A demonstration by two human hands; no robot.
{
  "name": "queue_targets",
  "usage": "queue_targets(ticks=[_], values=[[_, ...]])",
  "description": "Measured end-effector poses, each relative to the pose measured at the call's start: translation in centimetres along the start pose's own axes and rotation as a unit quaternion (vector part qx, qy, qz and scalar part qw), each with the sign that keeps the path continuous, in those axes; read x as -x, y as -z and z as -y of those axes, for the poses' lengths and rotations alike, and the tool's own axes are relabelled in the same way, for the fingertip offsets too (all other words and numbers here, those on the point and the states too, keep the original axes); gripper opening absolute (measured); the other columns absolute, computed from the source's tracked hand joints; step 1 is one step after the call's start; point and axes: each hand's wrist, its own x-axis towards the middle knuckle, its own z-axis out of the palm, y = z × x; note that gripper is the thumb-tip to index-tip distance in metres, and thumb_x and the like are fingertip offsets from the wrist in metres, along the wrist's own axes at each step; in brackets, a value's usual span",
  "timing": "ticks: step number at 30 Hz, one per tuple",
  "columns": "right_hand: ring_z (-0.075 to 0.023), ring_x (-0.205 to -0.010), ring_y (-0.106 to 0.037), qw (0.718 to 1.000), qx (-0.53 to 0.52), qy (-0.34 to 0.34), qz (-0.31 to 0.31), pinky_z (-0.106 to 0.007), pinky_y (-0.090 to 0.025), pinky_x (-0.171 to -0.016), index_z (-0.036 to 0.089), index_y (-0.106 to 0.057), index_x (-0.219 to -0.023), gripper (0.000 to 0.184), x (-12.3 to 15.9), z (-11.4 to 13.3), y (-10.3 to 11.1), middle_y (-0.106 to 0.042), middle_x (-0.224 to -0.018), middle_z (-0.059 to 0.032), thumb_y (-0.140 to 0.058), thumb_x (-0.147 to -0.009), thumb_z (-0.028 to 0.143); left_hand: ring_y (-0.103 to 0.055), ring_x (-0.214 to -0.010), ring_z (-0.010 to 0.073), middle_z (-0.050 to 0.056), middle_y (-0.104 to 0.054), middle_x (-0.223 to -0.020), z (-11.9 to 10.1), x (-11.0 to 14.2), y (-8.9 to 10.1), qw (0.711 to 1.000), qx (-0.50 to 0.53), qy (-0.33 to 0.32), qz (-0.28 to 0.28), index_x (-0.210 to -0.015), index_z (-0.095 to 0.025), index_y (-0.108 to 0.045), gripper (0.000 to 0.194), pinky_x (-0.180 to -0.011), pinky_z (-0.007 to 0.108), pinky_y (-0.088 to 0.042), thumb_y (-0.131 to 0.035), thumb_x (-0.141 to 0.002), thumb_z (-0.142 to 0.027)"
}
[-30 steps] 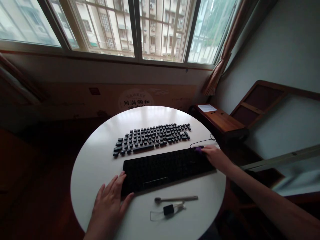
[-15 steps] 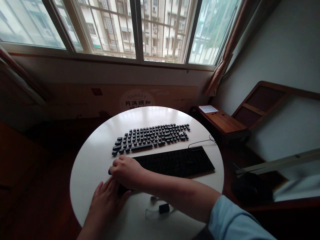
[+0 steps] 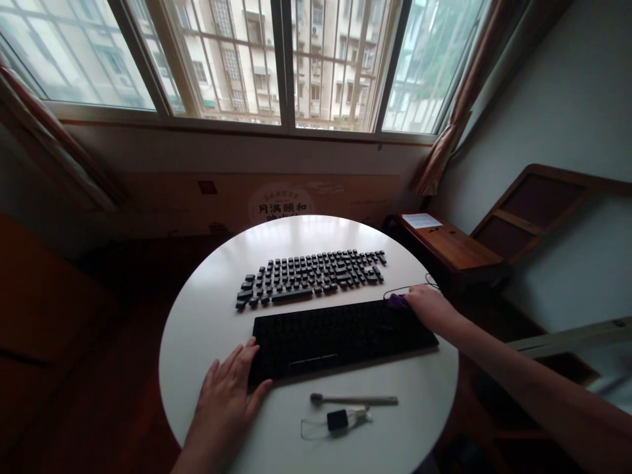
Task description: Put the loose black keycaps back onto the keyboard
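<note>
A black keyboard base (image 3: 316,339) with its keycaps off lies across the round white table. My left hand (image 3: 228,388) rests at its left end, fingers spread, thumb along the front edge and fingertips at the side. At the far right corner, my right hand (image 3: 432,308) is closed on a purple cloth (image 3: 396,301), which touches the keyboard's top edge. Behind the base, the removed black keycaps (image 3: 316,273) are laid out in rows. In front lie a toothbrush (image 3: 353,399) and a wire keycap puller (image 3: 338,420) with a black middle.
The white table (image 3: 197,316) has a curved edge all round. A thin cable (image 3: 395,289) runs from the keyboard off the table's right side. Beyond stands a wooden chair (image 3: 454,247) with a paper (image 3: 419,220) on it. A barred window is ahead.
My right hand has moved from the keyboard's left end to its far right corner, uncovering the toothbrush. My left hand stays at the left end. The view has shifted slightly.
</note>
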Motion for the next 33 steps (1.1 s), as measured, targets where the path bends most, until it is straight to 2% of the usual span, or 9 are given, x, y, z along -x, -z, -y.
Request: queue_targets(ticks=[3,8,10,12,14,18,27,30,33], values=[[-0.0243,-0.085,-0.063,0.999,0.024,0.028,-0.001,-0.031,-0.047,-0.074,0.012,-0.075,-0.082,0.028,-0.9,2.1,1.8,-0.069,-0.088,-0.0171,-0.053,-0.085,-0.004,-0.045,-0.14,0.0284,0.012,-0.05,-0.15,-0.1,0.1,0.1,1.0,0.0,0.002,-0.005,-0.141,-0.021,-0.046,0.052,-0.117,0.056,-0.028,-0.046,-0.093,-0.041],[-0.0244,-0.088,-0.06,0.951,-0.065,0.27,-0.135,-0.03,-0.048,-0.068,0.014,-0.075,-0.085,0.021,-5.0,17.7,5.8,-0.07,-0.086,-0.0125,-0.059,-0.083,0.001,-0.046,-0.138,0.0297,0.013,-0.052,-0.149,0.2,0.1,-0.3,1.0,-0.01,-0.006,-0.014,-0.142,-0.021,-0.045,0.054,-0.115,0.056,-0.03,-0.048,-0.092,-0.042],[-0.0223,-0.091,-0.06,0.935,-0.076,0.313,-0.146,-0.028,-0.049,-0.068,0.019,-0.076,-0.089,0.023,-6.2,23.9,6.4,-0.071,-0.093,-0.007,-0.055,-0.089,0.009,-0.048,-0.137,0.031,0.014,-0.053,-0.147,0.6,0.0,-0.5,1.0,-0.016,-0.01,-0.015,-0.141,-0.02,-0.047,0.055,-0.114,0.057,-0.032,-0.049,-0.091,-0.043],[-0.0208,-0.091,-0.061,0.929,-0.087,0.328,-0.147,-0.028,-0.049,-0.068,0.024,-0.076,-0.087,0.024,-6.7,27.8,6.0,-0.072,-0.096,-0.0037,-0.055,-0.091,0.013,-0.049,-0.136,0.0317,0.014,-0.055,-0.145,0.9,0.0,-0.6,1.0,-0.019,-0.013,-0.01,-0.141,-0.02,-0.047,0.057,-0.114,0.056,-0.033,-0.05,-0.09,-0.044],[-0.0213,-0.087,-0.063,0.927,-0.108,0.333,-0.133,-0.028,-0.049,-0.067,0.027,-0.076,-0.082,0.024,-6.6,28.5,4.9,-0.073,-0.092,-0.0034,-0.059,-0.088,0.012,-0.049,-0.136,0.031,0.014,-0.056,-0.144,0.8,-0.1,-0.5,1.0,-0.017,-0.009,-0.008,-0.142,-0.021,-0.047,0.057,-0.114,0.055,-0.032,-0.05,-0.09,-0.043],[-0.0207,-0.091,-0.062,0.946,-0.121,0.277,-0.116,-0.027,-0.048,-0.074,0.026,-0.076,-0.086,0.027,-5.2,21.6,2.1,-0.071,-0.091,-0.0059,-0.058,-0.087,0.006,-0.048,-0.137,0.0291,0.011,-0.053,-0.148,0.2,-0.1,0.0,1.0,-0.009,0.005,-0.017,-0.14,-0.023,-0.048,0.053,-0.115,0.055,-0.031,-0.048,-0.091,-0.043],[-0.0196,-0.087,-0.061,0.999,-0.029,0.016,-0.027,-0.026,-0.044,-0.077,0.014,-0.075,-0.088,0.032,0.3,-4.2,-2.1,-0.066,-0.091,-0.0115,-0.048,-0.085,-0.003,-0.046,-0.138,0.0285,0.009,-0.05,-0.15,-0.1,-0.2,-0.1,1.0,-0.02,0.006,-0.006,-0.14,-0.02,-0.046,0.055,-0.117,0.054,-0.027,-0.041,-0.092,-0.046],[-0.0204,-0.088,-0.062,0.999,-0.002,-0.045,0.011,-0.026,-0.044,-0.077,0.013,-0.075,-0.083,0.033,1.9,-7.9,-2.8,-0.067,-0.09,-0.0119,-0.048,-0.083,-0.004,-0.047,-0.137,0.0287,0.009,-0.051,-0.149,0.0,-0.2,-0.2,1.0,-0.026,0.002,-0.014,-0.14,-0.019,-0.045,0.055,-0.116,0.053,-0.027,-0.038,-0.092,-0.046],[-0.0209,-0.093,-0.062,0.993,-0.055,-0.032,-0.096,-0.028,-0.045,-0.085,0.015,-0.076,-0.099,0.031,1.5,-6.3,-2.6,-0.068,-0.096,-0.011,-0.049,-0.09,0.004,-0.048,-0.137,0.0287,0.009,-0.051,-0.149,0.2,-0.2,-0.3,0.999,-0.03,-0.007,-0.02,-0.141,-0.02,-0.044,0.055,-0.115,0.053,-0.027,-0.038,-0.092,-0.047]])
